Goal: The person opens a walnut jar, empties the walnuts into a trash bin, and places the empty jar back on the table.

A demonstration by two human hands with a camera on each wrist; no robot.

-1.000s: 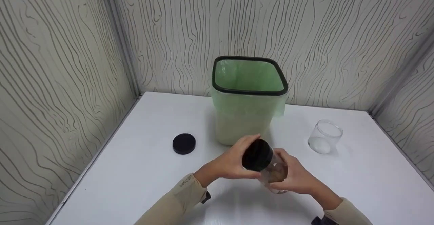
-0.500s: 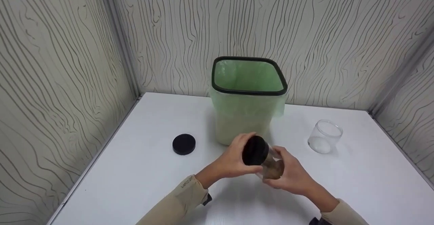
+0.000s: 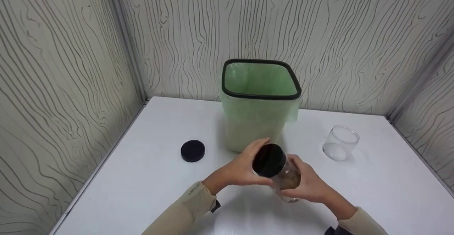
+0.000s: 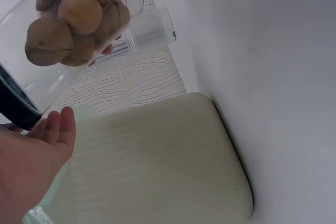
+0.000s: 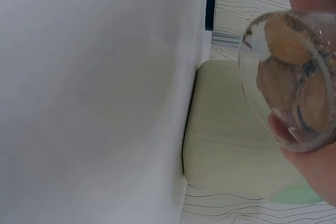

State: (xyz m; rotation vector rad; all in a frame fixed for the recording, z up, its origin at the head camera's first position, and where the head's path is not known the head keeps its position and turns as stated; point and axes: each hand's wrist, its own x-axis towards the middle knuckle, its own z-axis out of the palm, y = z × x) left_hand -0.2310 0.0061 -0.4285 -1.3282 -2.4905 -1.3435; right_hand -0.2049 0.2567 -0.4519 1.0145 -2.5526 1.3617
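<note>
Both hands hold a clear plastic jar (image 3: 277, 188) tilted in front of the bin. Its black lid (image 3: 269, 160) faces up and to the left, with my left hand (image 3: 243, 167) gripping round it. My right hand (image 3: 309, 182) grips the jar's body lower down. Several walnuts (image 4: 80, 13) show through the clear wall in the left wrist view. From the right wrist, the jar's round bottom (image 5: 251, 80) is seen with walnuts and brown bits behind it.
A bin (image 3: 253, 132) with a black rim and green liner stands behind the hands. Another black lid (image 3: 192, 151) lies on the white table (image 3: 142, 192) at left. At right stands an open clear jar (image 3: 341, 143). Patterned walls enclose the table.
The jar rose slightly and tipped, its walnuts shifting inside, then came back down to nearly its earlier position. Both hands kept their grip and moved with it.
</note>
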